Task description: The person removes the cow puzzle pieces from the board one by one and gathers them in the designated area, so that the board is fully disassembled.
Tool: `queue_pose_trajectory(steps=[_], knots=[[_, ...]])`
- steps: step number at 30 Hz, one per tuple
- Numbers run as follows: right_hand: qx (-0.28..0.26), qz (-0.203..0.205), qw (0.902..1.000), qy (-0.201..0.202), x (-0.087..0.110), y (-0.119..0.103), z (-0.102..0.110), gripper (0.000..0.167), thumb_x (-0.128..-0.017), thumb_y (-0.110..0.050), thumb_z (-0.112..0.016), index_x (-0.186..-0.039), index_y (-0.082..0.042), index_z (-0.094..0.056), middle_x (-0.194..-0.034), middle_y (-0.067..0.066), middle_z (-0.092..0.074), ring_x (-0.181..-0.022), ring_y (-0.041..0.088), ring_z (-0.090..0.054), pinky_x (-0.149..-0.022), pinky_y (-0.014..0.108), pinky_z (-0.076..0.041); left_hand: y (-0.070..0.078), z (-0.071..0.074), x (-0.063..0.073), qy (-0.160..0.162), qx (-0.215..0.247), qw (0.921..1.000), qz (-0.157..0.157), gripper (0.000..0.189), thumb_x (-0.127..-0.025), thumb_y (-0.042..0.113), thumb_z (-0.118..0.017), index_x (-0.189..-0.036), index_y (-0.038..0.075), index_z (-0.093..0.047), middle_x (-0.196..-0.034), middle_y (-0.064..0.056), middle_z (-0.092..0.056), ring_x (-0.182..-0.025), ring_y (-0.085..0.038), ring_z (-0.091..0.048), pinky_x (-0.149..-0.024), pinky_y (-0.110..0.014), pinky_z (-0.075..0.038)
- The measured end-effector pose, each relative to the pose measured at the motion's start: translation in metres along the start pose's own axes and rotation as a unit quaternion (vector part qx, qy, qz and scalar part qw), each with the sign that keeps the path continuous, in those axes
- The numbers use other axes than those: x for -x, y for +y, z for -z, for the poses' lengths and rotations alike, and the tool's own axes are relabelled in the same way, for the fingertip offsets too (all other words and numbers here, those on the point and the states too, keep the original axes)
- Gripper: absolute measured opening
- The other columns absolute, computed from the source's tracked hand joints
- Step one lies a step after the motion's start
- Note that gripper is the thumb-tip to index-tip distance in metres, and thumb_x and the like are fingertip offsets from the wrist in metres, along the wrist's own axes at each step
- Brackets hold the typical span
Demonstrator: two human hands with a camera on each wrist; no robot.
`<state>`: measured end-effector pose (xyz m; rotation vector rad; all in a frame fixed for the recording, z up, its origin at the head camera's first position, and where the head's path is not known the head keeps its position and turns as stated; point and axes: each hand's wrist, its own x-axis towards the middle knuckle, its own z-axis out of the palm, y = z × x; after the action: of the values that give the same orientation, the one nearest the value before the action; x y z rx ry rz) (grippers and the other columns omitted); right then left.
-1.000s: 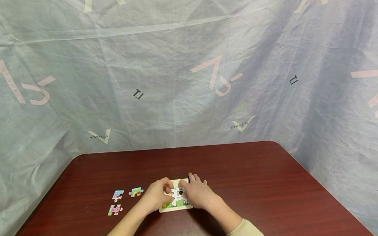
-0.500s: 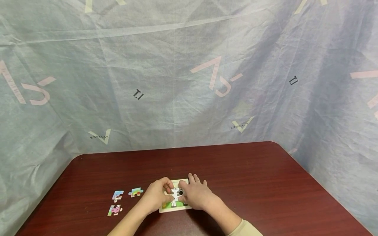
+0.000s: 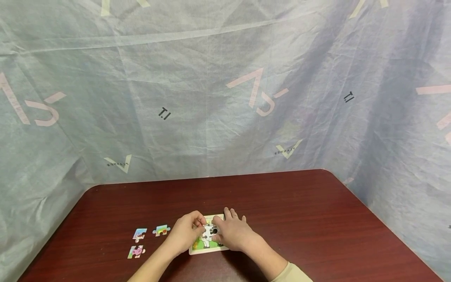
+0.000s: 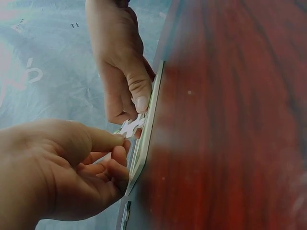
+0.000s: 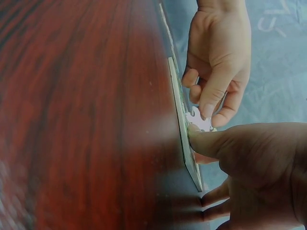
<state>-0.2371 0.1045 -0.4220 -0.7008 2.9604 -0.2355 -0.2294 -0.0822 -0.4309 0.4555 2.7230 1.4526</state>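
Note:
A puzzle board (image 3: 208,251) with a pale rim and a green and white animal picture lies on the table under both hands. My left hand (image 3: 184,234) pinches the edge of a mostly white jigsaw piece (image 5: 199,120) between thumb and forefinger. Both wrist views show this piece tilted up over the board. From the other side, my right hand (image 3: 235,233) has its thumb and forefinger at the piece, around a black spot in the picture. Its other fingers stretch past the board's far right corner. The right hand covers the board's right part.
Left of the board lie three loose jigsaw pieces: one blue and white (image 3: 139,234), one pink (image 3: 136,251) and one green and yellow (image 3: 161,230). The dark red table (image 3: 299,219) ends at a grey printed cloth (image 3: 197,141) hanging behind and at the sides.
My left thumb has moved up toward the forefinger, and more of the green picture at the board's lower left shows. The right hand stays nearly still. The loose pieces have not moved.

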Motion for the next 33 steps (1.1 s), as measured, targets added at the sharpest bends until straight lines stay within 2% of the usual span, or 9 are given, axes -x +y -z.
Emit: queue_pose_trajectory(steps=[13, 21, 26, 33], knots=[[0.003, 0.002, 1.0, 0.001, -0.002, -0.002, -0.001, 0.03, -0.095, -0.044, -0.068, -0.112, -0.023, -0.055, -0.15, 0.03, -0.041, -0.139, 0.047, -0.039, -0.099, 0.068, -0.041, -0.012, 0.013, 0.007, 0.034, 0.041, 0.9984, 0.019, 0.01, -0.091, -0.001, -0.068, -0.095, 0.007, -0.063, -0.079, -0.001, -0.056, -0.065, -0.016, -0.05, -0.057, -0.026, -0.042], [-0.009, 0.005, 0.9999, -0.002, 0.0, -0.001, 0.0, 0.029, -0.096, -0.043, -0.067, -0.112, -0.023, -0.055, -0.151, 0.031, -0.039, -0.14, 0.048, -0.037, -0.1, 0.068, -0.039, -0.018, 0.027, 0.018, 0.038, 0.044, 0.9975, 0.04, 0.009, -0.092, 0.002, -0.069, -0.098, 0.006, -0.063, -0.082, -0.002, -0.056, -0.067, -0.016, -0.049, -0.058, -0.026, -0.042], [-0.018, 0.009, 0.9998, 0.0, 0.001, 0.0, 0.0, 0.028, -0.096, -0.041, -0.067, -0.113, -0.022, -0.055, -0.151, 0.032, -0.039, -0.14, 0.049, -0.036, -0.101, 0.069, -0.038, -0.022, 0.036, 0.024, 0.053, 0.035, 0.9966, 0.052, 0.01, -0.092, 0.0, -0.069, -0.097, 0.007, -0.064, -0.08, -0.002, -0.057, -0.066, -0.016, -0.05, -0.058, -0.027, -0.042], [-0.025, 0.007, 0.9997, -0.002, 0.001, 0.001, 0.0, 0.027, -0.096, -0.04, -0.067, -0.112, -0.022, -0.055, -0.151, 0.032, -0.038, -0.141, 0.049, -0.035, -0.102, 0.069, -0.037, -0.03, 0.045, 0.031, 0.063, 0.022, 0.996, 0.059, 0.012, -0.09, 0.0, -0.07, -0.095, 0.009, -0.064, -0.079, 0.0, -0.059, -0.065, -0.014, -0.05, -0.059, -0.026, -0.042]])
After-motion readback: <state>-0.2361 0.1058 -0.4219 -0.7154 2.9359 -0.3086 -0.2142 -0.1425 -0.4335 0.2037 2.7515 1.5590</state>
